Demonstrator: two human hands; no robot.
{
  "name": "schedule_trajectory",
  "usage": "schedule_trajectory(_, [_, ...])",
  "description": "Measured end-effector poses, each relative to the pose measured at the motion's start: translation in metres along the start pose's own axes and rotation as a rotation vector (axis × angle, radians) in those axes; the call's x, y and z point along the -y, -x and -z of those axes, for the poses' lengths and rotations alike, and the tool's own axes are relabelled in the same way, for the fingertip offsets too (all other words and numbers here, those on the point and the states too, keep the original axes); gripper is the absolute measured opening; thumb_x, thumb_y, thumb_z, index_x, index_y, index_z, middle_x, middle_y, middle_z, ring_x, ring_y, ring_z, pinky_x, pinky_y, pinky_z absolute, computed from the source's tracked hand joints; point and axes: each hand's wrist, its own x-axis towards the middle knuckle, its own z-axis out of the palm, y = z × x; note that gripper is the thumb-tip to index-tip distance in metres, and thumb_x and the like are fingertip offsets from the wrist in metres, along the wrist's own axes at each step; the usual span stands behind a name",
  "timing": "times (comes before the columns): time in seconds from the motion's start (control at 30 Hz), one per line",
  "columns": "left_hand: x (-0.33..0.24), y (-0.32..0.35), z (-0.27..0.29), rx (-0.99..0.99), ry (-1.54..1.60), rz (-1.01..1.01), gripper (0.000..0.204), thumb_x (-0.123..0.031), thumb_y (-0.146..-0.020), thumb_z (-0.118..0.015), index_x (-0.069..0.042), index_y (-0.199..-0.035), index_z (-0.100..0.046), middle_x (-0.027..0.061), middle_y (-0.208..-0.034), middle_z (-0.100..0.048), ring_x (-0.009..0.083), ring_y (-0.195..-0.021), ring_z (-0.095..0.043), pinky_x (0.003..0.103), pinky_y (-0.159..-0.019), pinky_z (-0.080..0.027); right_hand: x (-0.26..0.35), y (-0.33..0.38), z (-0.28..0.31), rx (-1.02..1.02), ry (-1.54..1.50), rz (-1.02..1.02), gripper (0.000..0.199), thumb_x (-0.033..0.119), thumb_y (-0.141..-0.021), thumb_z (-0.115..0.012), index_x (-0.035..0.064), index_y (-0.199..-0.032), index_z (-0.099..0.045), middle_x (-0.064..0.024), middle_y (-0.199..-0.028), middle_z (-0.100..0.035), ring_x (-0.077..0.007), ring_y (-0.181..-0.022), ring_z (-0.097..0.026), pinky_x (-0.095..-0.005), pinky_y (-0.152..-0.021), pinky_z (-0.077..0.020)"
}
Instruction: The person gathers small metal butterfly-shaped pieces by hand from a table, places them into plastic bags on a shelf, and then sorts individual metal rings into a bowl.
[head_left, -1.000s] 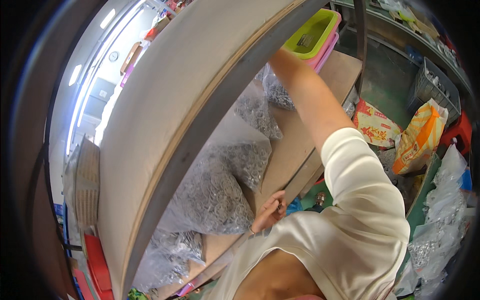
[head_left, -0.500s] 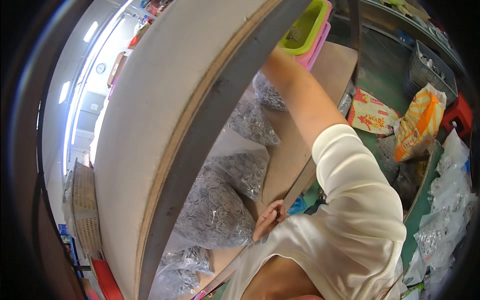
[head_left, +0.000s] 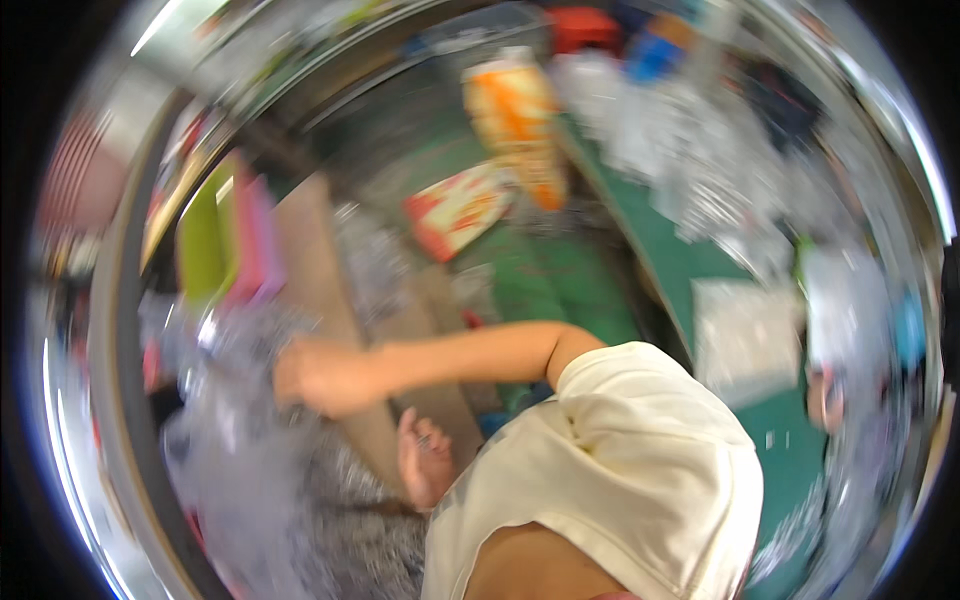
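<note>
My right arm stretches leftward, and my right hand (head_left: 325, 378) hangs over the shelf beside the clear plastic bags (head_left: 240, 440). Motion smears its fingers, so I cannot make out whether it holds anything. Close to my chest, my left hand (head_left: 425, 462) is held with its fingers curled. Something small and dark may be in them, too blurred to name. Some of the bags hold a mass of small grey parts (head_left: 365, 535). Beyond my right hand stand a yellow-green basket (head_left: 205, 240) and a pink basket (head_left: 250, 240), side by side on the shelf.
A shelf post (head_left: 125, 400) rises at the left. Past the brown shelf board (head_left: 310, 235), a red-and-cream sack (head_left: 458, 210) and an orange-and-white sack (head_left: 515, 120) lie over the green floor (head_left: 560, 290). At right, a green table (head_left: 745, 430) bears several clear bags (head_left: 700, 165).
The view has swung to the right. My right hand, hidden behind the upper board near the baskets before, is now in sight over the bags. My left hand stays near my chest.
</note>
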Motion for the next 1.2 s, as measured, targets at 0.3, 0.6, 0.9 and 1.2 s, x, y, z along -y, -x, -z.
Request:
schedule_trajectory(0.3, [0.091, -0.030, -0.025, 0.374, 0.090, 0.548, 0.029, -0.022, -0.095, -0.035, -0.001, -0.110, -0.050, 0.0099, -0.107, -0.056, 0.0192, -0.101, -0.050, 0.034, -0.093, -0.037, 0.136, 0.234, 0.092, -0.103, 0.189, -0.644, 0.013, 0.019, -0.077, -0.057, 0.0089, -0.083, -0.062, -0.0042, -0.084, -0.057, -0.0226, -0.087, -0.050, -0.0353, -0.076, -0.0360])
schedule_trajectory(0.6, [0.251, 0.067, -0.152, 0.609, -0.093, 1.230, 0.035, -0.027, -0.094, -0.036, -0.002, -0.116, -0.046, 0.0120, -0.113, -0.053, 0.0215, -0.106, -0.049, 0.036, -0.094, -0.036, 0.328, 0.384, 0.143, -0.466, 0.768, -1.122, 0.016, 0.016, -0.072, -0.058, 0.0077, -0.085, -0.063, -0.0049, -0.086, -0.059, -0.0228, -0.082, -0.053, -0.0339, -0.074, -0.0384])
schedule_trajectory(0.9, [0.380, 0.120, -0.204, 1.028, -0.850, 1.229, 0.036, -0.013, -0.090, -0.048, 0.000, -0.123, -0.043, 0.0176, -0.107, -0.058, 0.0233, -0.096, -0.059, 0.031, -0.081, -0.048, 0.425, 0.530, 0.155, -2.470, -0.119, -0.619, 0.015, 0.004, -0.086, -0.043, -0.0014, -0.096, -0.054, -0.0094, -0.078, -0.056, -0.0203, -0.069, -0.060, -0.0288, -0.058, -0.0493])
schedule_trajectory(1.2, [0.546, 0.153, -0.151, 1.533, -1.284, 0.813, 0.043, -0.006, -0.077, -0.063, -0.003, -0.117, -0.048, 0.0097, -0.093, -0.061, 0.0171, -0.077, -0.060, 0.026, -0.064, -0.049, 0.505, 0.693, 0.166, -2.391, 0.958, -1.285, 0.016, 0.002, -0.077, -0.058, 0.0036, -0.093, -0.061, -0.0003, -0.062, -0.047, -0.0119, -0.055, -0.046, -0.0255, -0.051, -0.0388])
